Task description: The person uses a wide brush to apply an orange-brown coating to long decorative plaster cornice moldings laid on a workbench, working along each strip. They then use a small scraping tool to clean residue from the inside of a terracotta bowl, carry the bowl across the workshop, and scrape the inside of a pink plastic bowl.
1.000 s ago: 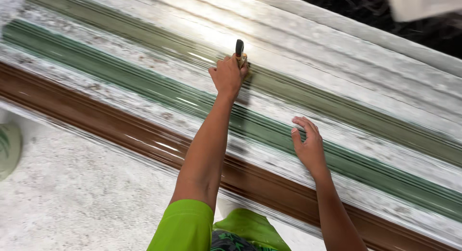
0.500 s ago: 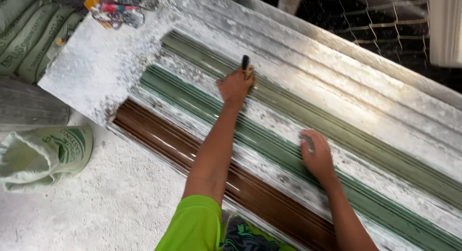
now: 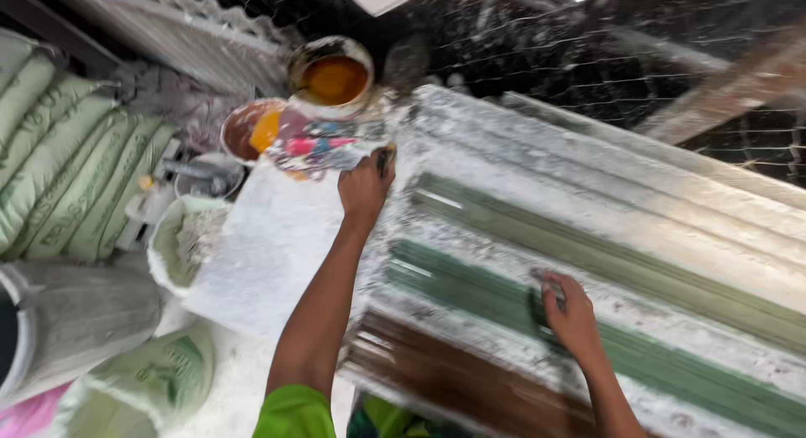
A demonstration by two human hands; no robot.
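Far to your left lie the stacked green sacks (image 3: 59, 178), and near them stands a white bucket (image 3: 180, 241) with pale powder in it. Keep your elbow away from these. A bit further along sit the paint pots: a round tin of orange paint (image 3: 332, 75) at the top and a brown-orange bowl (image 3: 252, 129) just beside it, with a messy, colourful rag or palette (image 3: 323, 148) in front. Your left hand (image 3: 365, 186) is stretched out close to that mess, and its fingers are curled tight around a dark brush handle (image 3: 384, 158); the picture is blurry, so the tip cannot be seen. Hold the brush firm and move it slowly here, so paint does not drip on the white dusty board (image 3: 269, 245). Next comes the long ribbed moulding (image 3: 655, 236), with a brown strip (image 3: 453, 379) nearest you and green strips (image 3: 470, 287) above it. Your right hand (image 3: 571, 312) rests on a green strip, fingers bent and pressing down. Keep that hand pressing flat so the moulding stays put, and keep it off any wet colour.
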